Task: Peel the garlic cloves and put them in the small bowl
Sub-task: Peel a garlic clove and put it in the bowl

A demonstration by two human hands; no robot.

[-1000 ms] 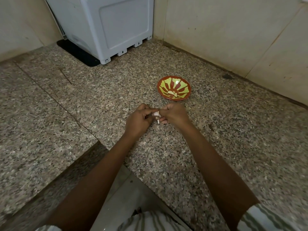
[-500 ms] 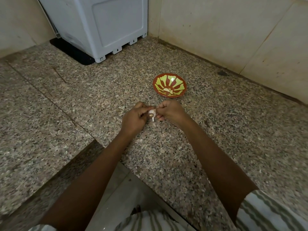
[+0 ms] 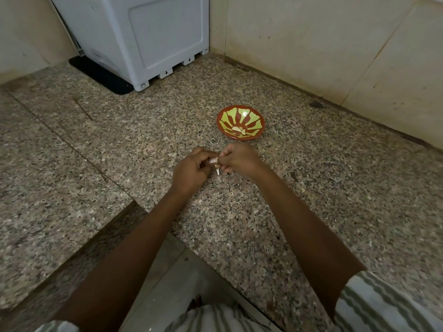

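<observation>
A: Where is the garlic clove lying?
B: It is being pinched between both hands, just over the desk. The left hand is gripping it steady, likely so the right hand, also pinching it, is freeing the skin; a pale strip is dangling below.
A: And the small bowl?
B: It is sitting just beyond, holding peeled cloves, probably making the drop short.

head cam | looks forward-down | near counter | single view
</observation>
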